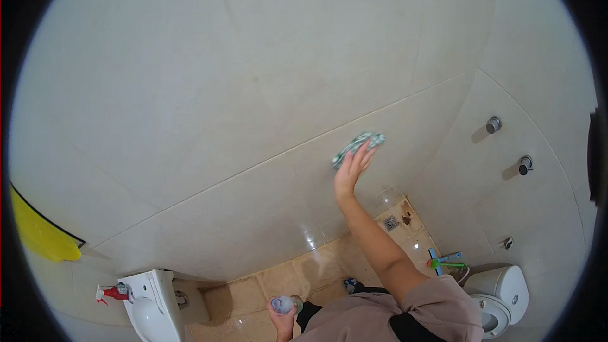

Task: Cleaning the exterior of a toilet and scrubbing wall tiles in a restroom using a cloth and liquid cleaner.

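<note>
My right hand [352, 168] presses a green-and-white checked cloth [357, 148] flat against the light wall tiles [304, 171], just below a long tile joint. The arm is stretched out and the fingers lie over the cloth. Low down near my body, my left hand [282, 318] is closed around a clear plastic bottle [283, 305]; its round mouth faces up. What the bottle holds cannot be told for certain.
A white washbasin [154, 306] with a red spray bottle [114, 293] stands at left, below a yellow object [42, 232]. At right are a toilet [503, 289], brushes [446, 262] and wall valves [494, 125]. A floor drain [391, 223] lies in the wet-looking tiled floor [280, 281].
</note>
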A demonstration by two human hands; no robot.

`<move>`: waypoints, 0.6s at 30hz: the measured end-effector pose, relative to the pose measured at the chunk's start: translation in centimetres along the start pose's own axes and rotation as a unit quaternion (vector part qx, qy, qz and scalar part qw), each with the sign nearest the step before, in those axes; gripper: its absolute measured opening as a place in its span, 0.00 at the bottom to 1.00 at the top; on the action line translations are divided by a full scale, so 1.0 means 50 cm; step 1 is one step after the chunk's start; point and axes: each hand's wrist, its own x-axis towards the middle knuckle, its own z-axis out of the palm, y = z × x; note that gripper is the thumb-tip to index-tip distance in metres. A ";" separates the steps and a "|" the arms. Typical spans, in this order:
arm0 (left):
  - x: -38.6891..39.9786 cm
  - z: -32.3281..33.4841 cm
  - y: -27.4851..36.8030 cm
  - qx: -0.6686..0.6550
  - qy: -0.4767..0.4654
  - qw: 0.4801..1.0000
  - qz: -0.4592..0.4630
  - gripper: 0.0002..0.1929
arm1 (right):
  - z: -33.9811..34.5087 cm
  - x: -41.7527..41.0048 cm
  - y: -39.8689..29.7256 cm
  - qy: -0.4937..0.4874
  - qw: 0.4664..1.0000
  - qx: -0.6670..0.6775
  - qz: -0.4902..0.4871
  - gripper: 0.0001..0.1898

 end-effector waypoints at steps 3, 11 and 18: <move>0.042 -0.031 0.003 0.029 -0.023 0.999 0.010 0.34 | 0.016 -0.044 -0.084 0.014 0.999 0.023 -0.027 0.34; 0.130 -0.198 0.029 0.010 -0.008 0.999 0.041 0.34 | 0.055 -0.042 -0.354 -0.001 0.988 0.053 -0.144 0.30; 0.187 -0.340 0.044 0.091 0.002 0.995 0.044 0.35 | 0.203 -0.244 -0.546 -0.073 0.895 -0.020 -0.440 0.27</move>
